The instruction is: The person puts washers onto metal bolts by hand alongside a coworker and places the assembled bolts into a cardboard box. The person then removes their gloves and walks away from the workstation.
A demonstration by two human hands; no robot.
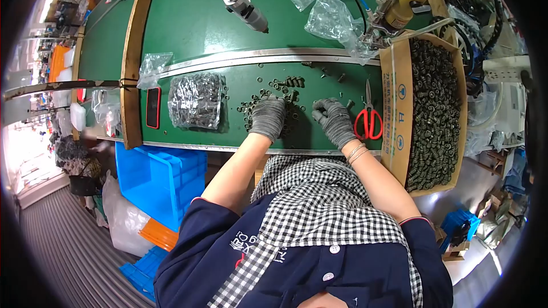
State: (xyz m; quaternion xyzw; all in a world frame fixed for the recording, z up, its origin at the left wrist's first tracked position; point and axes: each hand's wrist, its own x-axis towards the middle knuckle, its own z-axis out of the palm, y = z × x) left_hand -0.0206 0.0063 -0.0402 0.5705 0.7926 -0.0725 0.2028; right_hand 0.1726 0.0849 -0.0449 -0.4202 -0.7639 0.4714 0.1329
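Observation:
On the green bench, my left hand [268, 117], in a grey glove, rests among small metal rings [246, 115]; its fingertips are bent down and what they hold is hidden. To its right, my gloved right hand [333, 121] has its fingers curled together over the bench, with anything between them too small to make out. Just beyond my left hand lies a short row of dark threaded fittings [294, 82]. Red-handled scissors [369, 121] lie right of my right hand. A clear bag packed with small parts [196, 101] sits to the left.
An open cardboard box [396, 115] full of metal fittings stands at the right edge. A power driver [246, 10] hangs above the bench. A red-edged phone [153, 108] lies at the left, and a blue crate [146, 179] is below. Plastic bags lie behind the metal rail.

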